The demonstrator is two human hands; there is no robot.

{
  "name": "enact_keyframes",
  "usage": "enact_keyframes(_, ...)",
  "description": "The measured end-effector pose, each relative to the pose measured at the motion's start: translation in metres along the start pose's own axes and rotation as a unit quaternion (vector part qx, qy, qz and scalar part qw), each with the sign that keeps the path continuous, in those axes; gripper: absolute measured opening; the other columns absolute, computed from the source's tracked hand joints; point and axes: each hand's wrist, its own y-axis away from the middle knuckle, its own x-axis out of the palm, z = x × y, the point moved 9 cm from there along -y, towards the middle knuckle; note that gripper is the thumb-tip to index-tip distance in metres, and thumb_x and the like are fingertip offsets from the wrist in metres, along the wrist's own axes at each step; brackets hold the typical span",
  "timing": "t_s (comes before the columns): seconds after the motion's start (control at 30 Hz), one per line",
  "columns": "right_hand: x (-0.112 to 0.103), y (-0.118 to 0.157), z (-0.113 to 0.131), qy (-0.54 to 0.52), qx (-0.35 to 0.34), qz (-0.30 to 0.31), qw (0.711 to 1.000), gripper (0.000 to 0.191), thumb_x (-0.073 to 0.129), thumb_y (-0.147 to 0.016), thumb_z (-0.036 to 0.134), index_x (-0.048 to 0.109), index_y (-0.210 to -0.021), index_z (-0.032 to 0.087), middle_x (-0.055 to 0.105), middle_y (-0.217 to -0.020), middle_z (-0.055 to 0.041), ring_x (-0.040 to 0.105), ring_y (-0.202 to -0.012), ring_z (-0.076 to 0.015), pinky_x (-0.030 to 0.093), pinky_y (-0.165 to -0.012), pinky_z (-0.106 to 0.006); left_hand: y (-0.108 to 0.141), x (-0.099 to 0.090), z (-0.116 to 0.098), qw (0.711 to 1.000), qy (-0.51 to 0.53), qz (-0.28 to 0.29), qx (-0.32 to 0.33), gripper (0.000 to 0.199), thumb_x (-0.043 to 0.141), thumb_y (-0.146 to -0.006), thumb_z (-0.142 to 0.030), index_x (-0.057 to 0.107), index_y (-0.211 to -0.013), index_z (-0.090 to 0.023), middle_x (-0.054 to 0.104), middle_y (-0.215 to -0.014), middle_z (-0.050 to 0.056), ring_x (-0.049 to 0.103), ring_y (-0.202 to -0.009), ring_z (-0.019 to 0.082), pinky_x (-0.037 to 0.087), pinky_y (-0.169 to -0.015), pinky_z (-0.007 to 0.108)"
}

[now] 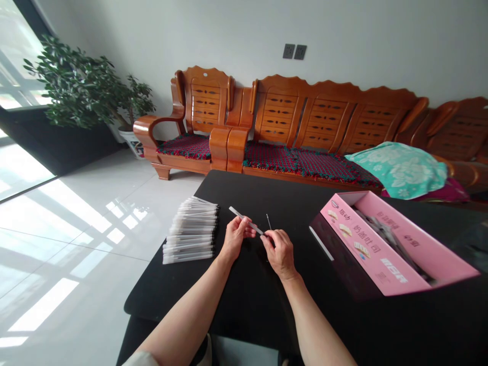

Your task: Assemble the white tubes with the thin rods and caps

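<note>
Closed around a whitish pen tube (236,212) is my left hand (235,238), at the middle of the black table. The tube slants down to the right, its darker lower end at the fingertips of my right hand (280,250). Those fingers are pinched together; a thin dark rod with a small tip (269,221) sticks up beside them. Left of my hands lies a stack of white pens (192,231) with dark ends pointing right. A single white tube (321,243) rests on the table between my right hand and the pink box (366,244).
The open pink box holds dark items I cannot make out. The black table (244,193) has its left edge beside the pen stack. Beyond it stand a wooden bench (282,109) with patterned cushions, a turquoise cloth (400,170) and a potted plant (84,86).
</note>
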Motion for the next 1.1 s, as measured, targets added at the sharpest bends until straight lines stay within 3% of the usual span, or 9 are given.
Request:
enact_keyframes(0.87, 0.0007, 0.0003, -0.0013, -0.016, 0.01, 0.01, 1.0, 0.011, 0.053, -0.093, 0.028, 0.059, -0.089, 0.02, 0.058, -0.075, -0.0038, 0.053, -0.074, -0.0186, 0.043, -0.073, -0.033, -0.0001, 0.0022, -0.0006, 1.0, -0.007, 0.008, 0.002, 0.042, 0.069, -0.077, -0.052, 0.058, -0.09, -0.013, 0.071, -0.077, 0.009, 0.065, -0.059, 0.013, 0.054, -0.057, 0.024)
enact_keyframes(1.1, 0.001, -0.0004, -0.0001, -0.012, -0.001, 0.007, 1.0, 0.016, 0.05, -0.095, 0.023, 0.058, -0.081, 0.02, 0.058, -0.073, -0.0039, 0.052, -0.074, -0.0183, 0.042, -0.072, -0.032, 0.0003, 0.0023, -0.0009, 1.0, -0.013, 0.0, 0.005, 0.042, 0.069, -0.077, -0.051, 0.059, -0.088, -0.012, 0.071, -0.075, 0.008, 0.065, -0.057, 0.013, 0.054, -0.055, 0.024)
